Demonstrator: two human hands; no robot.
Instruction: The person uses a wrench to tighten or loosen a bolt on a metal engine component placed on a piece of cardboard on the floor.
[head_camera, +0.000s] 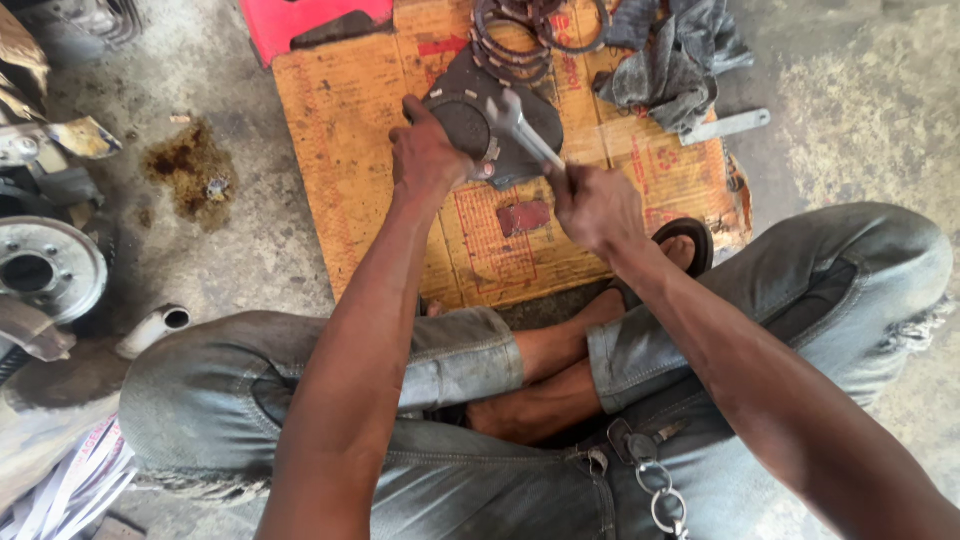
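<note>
While the person sits cross-legged on the concrete floor (860, 90), work sits on a flattened cardboard sheet (345, 130), orange-tan with faded red print blocks, lying just beyond both hands. Far left of the fingers: round metal hub (38, 270) with bolt holes, then a dark oil stain (190, 165) on the floor. A red flat panel (285, 22) pokes out past the cardboard's top-left corner, above the left hand's fingers.

Left hand (428, 155) is clamped down on a dark grey engine cover (470, 125), fingers curled over its left edge and thumb side on top, pinning it to the cardboard. Cover sits just ahead of the fingertips, touching them. A small red-brown rectangular patch (524, 216) lies on the cardboard between the two hands, nearer the wrists.

Right hand (595, 205) is clenched around the handle of a metal wrench (525, 130). Wrench long axis runs diagonally, from the fist up and to the left; head end points away from the fingers and sits on the cover's top face.

Beyond the cover, farther from the fingers: stack of dark ring plates (520, 40). Right of those, a crumpled grey rag (670, 60), then a silver spanner (728, 126) lying on the floor at the cardboard's right edge, well apart from the right fingers.
</note>
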